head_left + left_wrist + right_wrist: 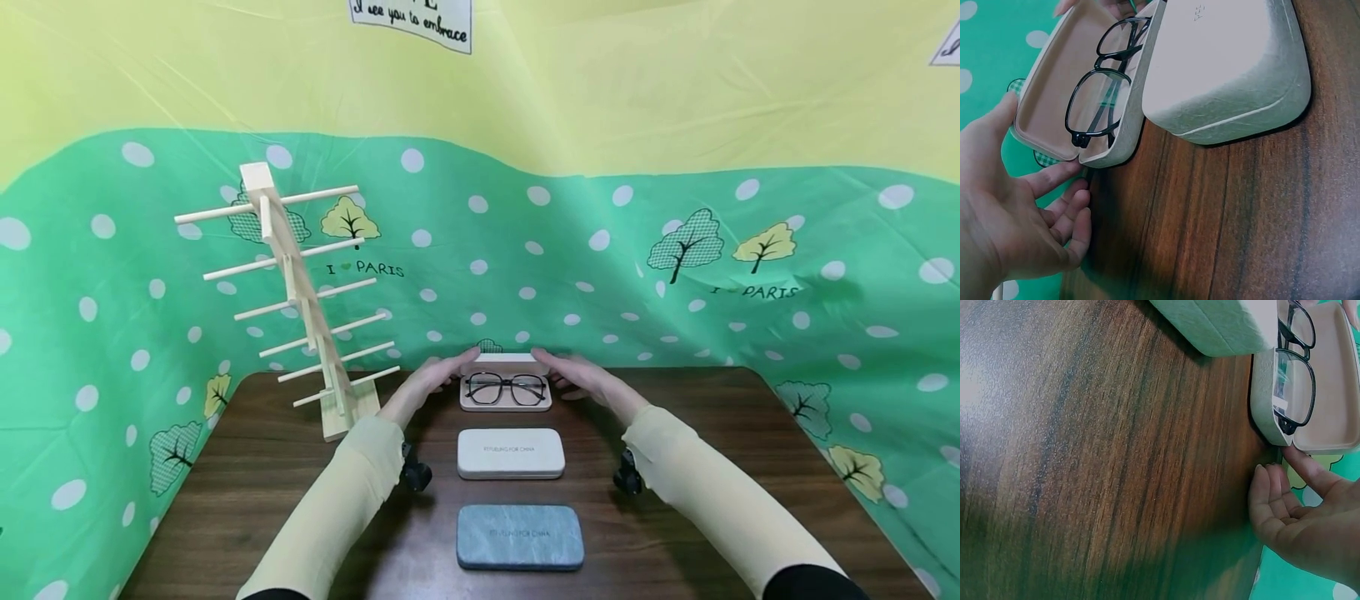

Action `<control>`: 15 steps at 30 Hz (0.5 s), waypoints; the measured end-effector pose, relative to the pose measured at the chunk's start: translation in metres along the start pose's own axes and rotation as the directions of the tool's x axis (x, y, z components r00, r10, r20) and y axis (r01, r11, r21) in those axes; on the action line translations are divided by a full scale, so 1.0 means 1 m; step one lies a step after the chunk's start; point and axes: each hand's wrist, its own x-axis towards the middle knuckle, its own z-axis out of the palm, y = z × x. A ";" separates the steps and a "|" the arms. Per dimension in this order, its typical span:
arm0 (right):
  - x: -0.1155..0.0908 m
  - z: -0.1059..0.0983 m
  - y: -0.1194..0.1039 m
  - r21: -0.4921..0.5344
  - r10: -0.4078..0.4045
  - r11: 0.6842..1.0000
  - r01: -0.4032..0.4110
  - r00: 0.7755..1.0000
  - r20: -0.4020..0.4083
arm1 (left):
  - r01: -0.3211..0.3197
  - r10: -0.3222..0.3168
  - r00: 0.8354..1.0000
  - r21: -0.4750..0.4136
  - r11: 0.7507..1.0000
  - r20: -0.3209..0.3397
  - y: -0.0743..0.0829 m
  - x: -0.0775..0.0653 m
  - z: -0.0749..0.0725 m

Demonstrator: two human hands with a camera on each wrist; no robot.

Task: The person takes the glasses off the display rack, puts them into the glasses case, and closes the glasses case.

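Observation:
At the table's far edge an open glasses case point(506, 407), pale outside and pinkish inside, has its lid point(506, 367) raised. Black-framed eyeglasses point(507, 383) lie inside it, temples folded. My left hand point(437, 377) holds the case's left end, thumb on the lid's edge and index finger by the hinge corner, other fingers loosely curled. On the opposite end is my right hand point(588, 377), its thumb at the lid's top corner. In the right wrist view its index finger point(1310, 472) touches the hinge corner; the thumb is out of sight there.
Nearer the person, a closed white glasses case point(511, 454) and a closed blue glasses case point(520, 537) lie in line on the wooden table point(675, 517). A wooden stand point(300, 292) with several pegs rises at the left. A patterned cloth point(570, 250) hangs behind.

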 end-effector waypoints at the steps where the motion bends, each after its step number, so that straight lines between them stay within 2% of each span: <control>1: 0.000 0.000 0.000 -0.001 -0.004 1.000 0.004 1.000 0.003 | -0.003 0.003 1.000 -0.004 1.000 0.003 -0.001 0.000 0.000; 15: 0.001 0.001 0.003 -0.033 0.000 0.999 0.000 1.000 -0.007 | -0.006 0.006 1.000 -0.025 1.000 0.006 -0.008 -0.004 0.000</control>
